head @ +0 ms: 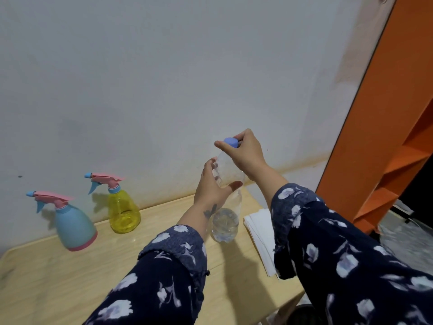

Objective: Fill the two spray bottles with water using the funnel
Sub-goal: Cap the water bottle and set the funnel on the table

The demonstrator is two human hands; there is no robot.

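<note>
A clear plastic water bottle (228, 207) stands tilted on the wooden table (70, 277), with water in its lower part. My left hand (212, 185) wraps around its upper body. My right hand (243, 153) pinches the bottle's blue cap (230, 142) from above. At the left stand two spray bottles with pink trigger heads: a blue one (72, 222) nearer the table's left end and a yellow translucent one (123, 211) by the wall. No funnel is visible.
A stack of white paper napkins (260, 233) lies on the table's right end, partly under my right sleeve. A white wall backs the table. An orange shelf frame (375, 137) stands at the right.
</note>
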